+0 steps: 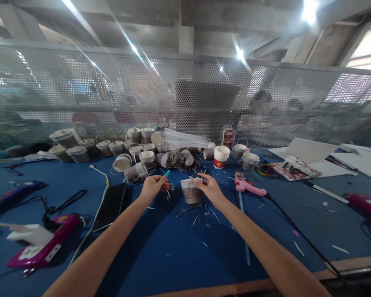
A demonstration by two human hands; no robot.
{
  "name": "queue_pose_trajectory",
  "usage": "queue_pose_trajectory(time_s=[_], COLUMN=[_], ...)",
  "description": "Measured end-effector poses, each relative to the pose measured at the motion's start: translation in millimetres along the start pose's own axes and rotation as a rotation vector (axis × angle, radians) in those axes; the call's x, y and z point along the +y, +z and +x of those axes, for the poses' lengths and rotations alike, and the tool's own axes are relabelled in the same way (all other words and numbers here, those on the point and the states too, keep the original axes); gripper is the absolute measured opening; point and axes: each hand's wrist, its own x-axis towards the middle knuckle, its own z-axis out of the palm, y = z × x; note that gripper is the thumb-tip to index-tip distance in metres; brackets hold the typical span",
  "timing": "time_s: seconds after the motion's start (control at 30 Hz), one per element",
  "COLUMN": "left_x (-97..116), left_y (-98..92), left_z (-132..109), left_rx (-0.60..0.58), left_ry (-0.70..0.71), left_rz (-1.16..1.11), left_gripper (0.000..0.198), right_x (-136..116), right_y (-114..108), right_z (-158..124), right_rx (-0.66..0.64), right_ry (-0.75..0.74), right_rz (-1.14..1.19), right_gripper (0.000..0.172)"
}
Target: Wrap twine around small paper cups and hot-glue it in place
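My left hand (153, 187) is closed on a small teal tool (167, 173) whose tip sticks up past the fingers; its kind is hard to make out. A thin pale loop dangles just below those fingers. With fingers and thumb, my right hand (210, 189) grips the rim of a small cup wrapped in brownish twine (191, 193), upright at the table's middle. Short twine scraps (187, 211) lie around the cup's base. Behind it sits a tangle of grey-brown twine (177, 160).
Several twine-wrapped cups (135, 172) crowd the back left. A stack of paper cups (221, 156) stands behind my right hand. To the right lie a pink glue gun (250, 188) with a black cord and a glue stick (245, 231). At left are a phone (109, 205) and a magenta power strip (46, 247).
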Motion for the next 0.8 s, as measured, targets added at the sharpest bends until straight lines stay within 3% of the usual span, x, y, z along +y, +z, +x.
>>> queue_pose_trajectory(time_s=[0.23, 0.4, 0.57, 0.73, 0.8], left_x=[-4.0, -2.2, -1.2, 0.2, 0.0], left_y=[-4.6, -3.5, 0.8, 2.2, 1.9], left_z=[2.2, -0.4, -0.7, -2.0, -2.0], left_rx=[0.023, 0.075, 0.041, -0.121, -0.128], left_ry=[-0.045, 0.045, -0.003, 0.019, -0.032], left_rz=[-0.009, 0.136, 0.001, -0.140, -0.139], left_gripper=[0.029, 0.034, 0.035, 0.035, 0.035], right_x=[-1.0, 0.9, 6.8, 9.9, 8.7], right_y=[-0.2, -1.8, -3.0, -3.3, -3.2], right_z=[-0.8, 0.4, 3.8, 6.0, 5.5], right_rx=[0.008, -0.004, 0.000, 0.010, 0.018], right_ry=[0.011, 0.016, -0.006, -0.018, -0.017], right_rz=[0.023, 0.003, -0.031, -0.030, -0.035], right_gripper=[0.069, 0.070, 0.074, 0.074, 0.072])
